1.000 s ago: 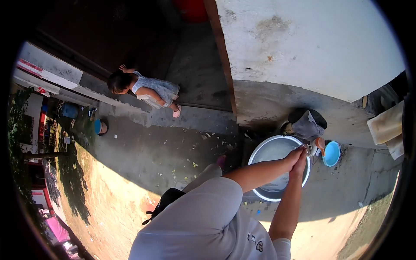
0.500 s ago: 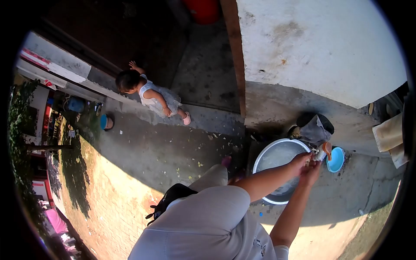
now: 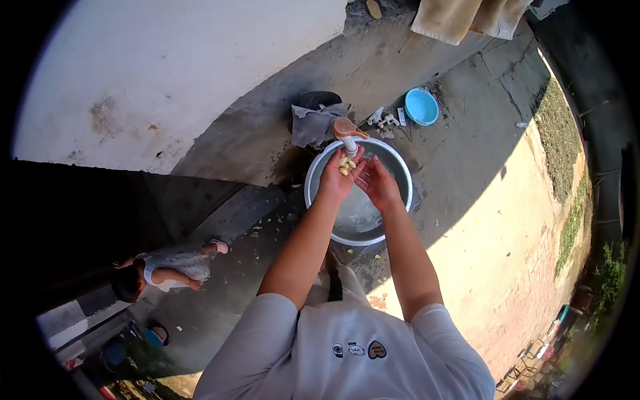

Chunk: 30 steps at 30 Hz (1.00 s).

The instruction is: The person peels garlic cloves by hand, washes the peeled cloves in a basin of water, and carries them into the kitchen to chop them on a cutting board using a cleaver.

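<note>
My left hand (image 3: 335,181) is cupped palm up under the tap, with several pale garlic cloves (image 3: 344,169) lying in it. To its right is my right hand (image 3: 381,186), turned palm up and holding nothing, its fingers apart and their tips close to the left hand. Just above the left hand is the white tap (image 3: 349,144) with an orange handle (image 3: 347,128). Below both hands stands a large metal basin (image 3: 357,217) with cloudy-looking water in it.
A grey cloth (image 3: 317,125) hangs over a dark bucket (image 3: 319,100) behind the basin. A blue bowl (image 3: 421,107) stands on the ground to the right. On the left, a person in a white dress (image 3: 177,267) is at the dark doorway. A white wall (image 3: 167,80) rises at upper left.
My view has swung right, so the basin and hands now appear nearer the middle. The hands, together before, have parted, and the cloves show in my left palm.
</note>
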Each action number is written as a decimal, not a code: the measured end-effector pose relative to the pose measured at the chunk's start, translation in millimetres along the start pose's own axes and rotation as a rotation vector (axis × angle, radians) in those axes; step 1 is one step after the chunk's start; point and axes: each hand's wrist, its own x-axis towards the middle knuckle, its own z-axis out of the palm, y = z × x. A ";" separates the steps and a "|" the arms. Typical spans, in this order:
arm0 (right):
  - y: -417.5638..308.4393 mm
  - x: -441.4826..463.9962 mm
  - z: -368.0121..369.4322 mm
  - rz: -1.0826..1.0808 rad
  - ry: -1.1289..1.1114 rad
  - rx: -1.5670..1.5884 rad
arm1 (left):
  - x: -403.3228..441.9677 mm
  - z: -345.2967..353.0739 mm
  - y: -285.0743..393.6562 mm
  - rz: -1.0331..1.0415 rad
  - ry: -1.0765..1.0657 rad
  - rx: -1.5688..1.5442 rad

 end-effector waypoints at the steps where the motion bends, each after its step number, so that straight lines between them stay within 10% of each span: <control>1: -1.4 -1.0 -1.0 0.035 -0.061 -0.052 | 1.2 -2.7 -0.5 0.013 -0.057 0.001; 15: 15.4 17.9 9.7 -0.376 0.290 -0.242 | 2.1 1.5 3.7 -0.066 -0.062 0.030; 20: 10.3 31.9 -12.6 -0.678 0.499 -1.104 | 2.1 -10.7 8.1 -0.034 -0.012 -0.005; 30: 36.5 67.9 15.8 -0.487 0.103 -0.780 | -3.6 7.1 -15.2 0.087 0.098 0.376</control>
